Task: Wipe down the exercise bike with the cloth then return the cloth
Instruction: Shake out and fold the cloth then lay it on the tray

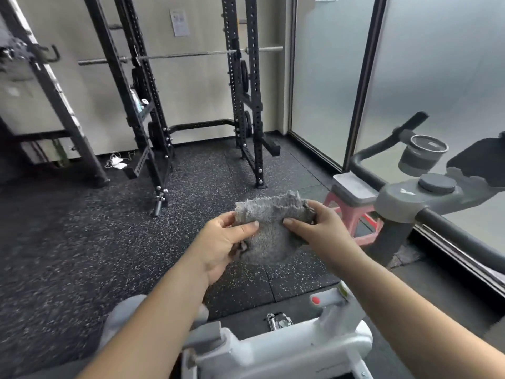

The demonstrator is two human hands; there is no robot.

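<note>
A fluffy grey cloth [269,228] hangs in mid-air in front of me, held from both sides. My left hand [224,247] pinches its left edge and my right hand [317,228] grips its right edge. The white frame of the exercise bike [287,348] lies right below my forearms. Its grey handlebar post [404,199] and black handlebars [382,149] stand to the right of the cloth, with a grey cup holder [422,155] on them.
A black squat rack [246,99] with a barbell [180,54] stands at the back on speckled rubber flooring. A pink stool [355,214] sits beside the frosted glass wall [442,77] on the right. White cables [116,162] lie on the floor at the left.
</note>
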